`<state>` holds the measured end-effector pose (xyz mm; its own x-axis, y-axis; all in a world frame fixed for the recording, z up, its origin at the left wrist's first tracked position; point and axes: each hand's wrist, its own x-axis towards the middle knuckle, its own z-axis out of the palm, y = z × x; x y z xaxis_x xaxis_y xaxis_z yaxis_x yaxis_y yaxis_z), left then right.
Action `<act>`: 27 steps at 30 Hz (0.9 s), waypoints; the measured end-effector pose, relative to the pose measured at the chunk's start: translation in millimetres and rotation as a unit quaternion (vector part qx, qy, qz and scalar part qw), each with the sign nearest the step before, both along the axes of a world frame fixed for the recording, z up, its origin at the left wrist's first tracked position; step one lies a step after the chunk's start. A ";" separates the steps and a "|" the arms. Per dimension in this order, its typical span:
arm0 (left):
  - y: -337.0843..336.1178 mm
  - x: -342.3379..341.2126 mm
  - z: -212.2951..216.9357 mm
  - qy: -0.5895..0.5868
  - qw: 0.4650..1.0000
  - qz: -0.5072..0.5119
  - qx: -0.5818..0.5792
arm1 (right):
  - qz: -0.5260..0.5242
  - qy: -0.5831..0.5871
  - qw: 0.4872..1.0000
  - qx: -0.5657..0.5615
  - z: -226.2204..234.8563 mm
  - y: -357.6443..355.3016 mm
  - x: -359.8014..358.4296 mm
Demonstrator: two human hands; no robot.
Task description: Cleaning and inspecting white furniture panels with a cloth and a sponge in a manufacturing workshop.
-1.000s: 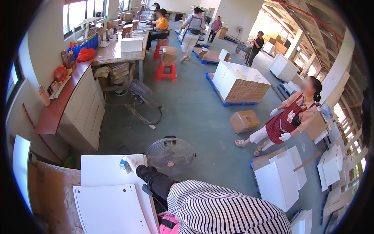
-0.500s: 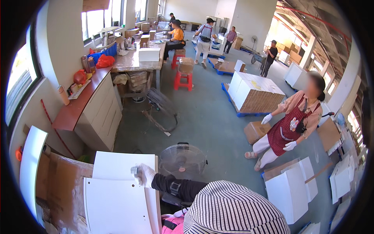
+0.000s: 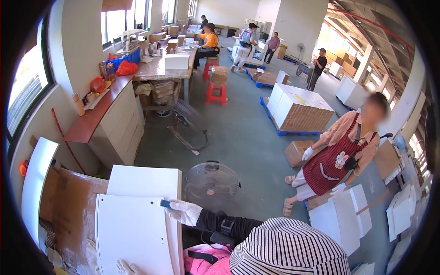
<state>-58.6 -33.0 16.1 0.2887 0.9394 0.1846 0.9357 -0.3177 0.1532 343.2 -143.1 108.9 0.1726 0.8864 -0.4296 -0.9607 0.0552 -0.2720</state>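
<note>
The gloved right hand [image 3: 185,213] grips a small blue block [image 3: 165,204] at the far right corner of the top white board [image 3: 130,233], which overlaps a lower white board [image 3: 144,181] showing past its far edge. The gloved left hand [image 3: 128,266], partly cut off, lies on the top white board, fingers slightly apart. A fan [image 3: 211,181] stands past the lower white board's right edge; a person in a red apron [image 3: 337,160] stands farther right

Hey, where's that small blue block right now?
In the head view, below and left of centre, the small blue block is in a white-gloved hand, by the upper right corner of the nearer white panel.
</note>
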 end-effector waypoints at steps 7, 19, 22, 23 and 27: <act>1.6 6.8 1.0 -0.085 0.995 0.017 -0.054 | 0.034 -0.063 0.994 0.087 3.2 -11.9 14.3; -126.4 221.1 154.4 -0.705 0.580 -0.077 -0.402 | 0.269 -0.098 0.958 0.023 27.0 11.5 -3.9; -113.2 236.2 132.4 -0.719 0.546 -0.065 -0.426 | 0.318 -0.051 0.944 0.067 17.2 13.1 -6.2; -111.9 237.8 125.2 -0.726 0.531 -0.045 -0.436 | 0.336 -0.059 0.938 0.060 12.7 15.2 -5.2; -129.2 221.3 132.0 -0.754 0.587 0.047 -0.291 | 0.438 -0.050 0.896 0.053 6.8 23.0 -33.6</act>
